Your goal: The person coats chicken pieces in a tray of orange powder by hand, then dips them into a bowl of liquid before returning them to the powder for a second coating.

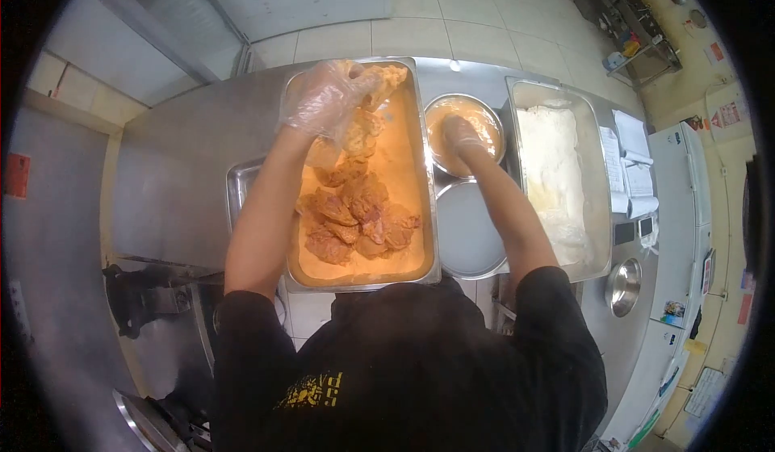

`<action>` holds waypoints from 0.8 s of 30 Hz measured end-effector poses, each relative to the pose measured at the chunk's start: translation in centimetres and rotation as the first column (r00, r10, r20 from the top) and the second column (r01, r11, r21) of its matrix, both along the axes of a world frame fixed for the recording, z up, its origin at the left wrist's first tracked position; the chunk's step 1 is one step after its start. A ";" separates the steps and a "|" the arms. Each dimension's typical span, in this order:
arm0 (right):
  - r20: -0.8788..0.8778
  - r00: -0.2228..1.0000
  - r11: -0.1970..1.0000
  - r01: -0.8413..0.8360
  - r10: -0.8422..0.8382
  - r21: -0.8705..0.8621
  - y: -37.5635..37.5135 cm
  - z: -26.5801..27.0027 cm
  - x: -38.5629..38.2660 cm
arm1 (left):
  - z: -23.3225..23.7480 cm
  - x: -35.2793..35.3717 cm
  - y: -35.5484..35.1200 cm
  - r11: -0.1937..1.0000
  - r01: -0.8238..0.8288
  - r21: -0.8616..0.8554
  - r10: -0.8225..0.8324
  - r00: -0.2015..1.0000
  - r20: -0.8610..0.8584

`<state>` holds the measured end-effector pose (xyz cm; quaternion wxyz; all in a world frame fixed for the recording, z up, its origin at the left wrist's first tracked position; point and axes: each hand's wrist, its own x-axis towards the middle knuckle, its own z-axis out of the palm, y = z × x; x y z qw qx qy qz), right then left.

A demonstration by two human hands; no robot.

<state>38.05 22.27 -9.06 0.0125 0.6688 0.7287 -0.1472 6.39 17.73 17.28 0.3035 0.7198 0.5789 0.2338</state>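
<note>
My left hand (323, 101), in a clear plastic glove, is at the far end of a deep metal tray (429, 202) of orange breading. Its fingers close around a lumpy, coated piece of chicken (387, 82). Below it more pale-coated pieces (361, 133) lie in the tray, and nearer me sits a heap of darker reddish-orange chicken pieces (355, 214). My right hand (460, 131) reaches into a round metal bowl (499, 141) of runny orange batter (440, 121). Its fingertips are down in the batter, so what they hold is hidden.
A tray (599, 210) of white flour stands right of the bowl. Nearer me is a round pan (468, 230) with greyish contents. Papers (638, 157), phones (623, 233) and a steel bowl (623, 286) lie farther right. Another metal tray (240, 186) shows beside my left arm.
</note>
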 end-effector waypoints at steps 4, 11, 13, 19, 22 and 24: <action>-0.184 0.982 0.995 0.056 -0.039 0.087 -0.2 1.6 3.5 | 2.9 3.0 -1.2 0.999 0.003 -0.048 -0.004 1.000 -0.024; -0.357 0.926 0.983 0.164 -0.125 0.083 -1.4 5.8 5.3 | 0.9 11.5 1.7 0.988 0.053 -0.145 -0.052 0.999 0.012; -0.339 0.931 0.980 0.179 -0.139 0.089 -2.3 7.6 5.4 | -2.1 13.9 3.3 0.990 0.064 -0.127 -0.056 0.996 0.063; -0.434 0.877 0.958 0.271 -0.206 0.092 -3.9 9.0 7.5 | -10.7 20.0 7.0 0.992 0.078 -0.100 -0.079 0.997 -0.010; -0.449 0.859 0.952 0.302 -0.246 0.057 -4.2 9.2 8.0 | -12.6 21.8 7.1 0.990 0.048 -0.131 -0.065 0.990 -0.125; -0.480 0.834 0.947 0.321 -0.271 0.024 -4.4 8.9 8.4 | -14.3 22.2 6.9 0.991 0.029 -0.130 -0.052 0.983 -0.177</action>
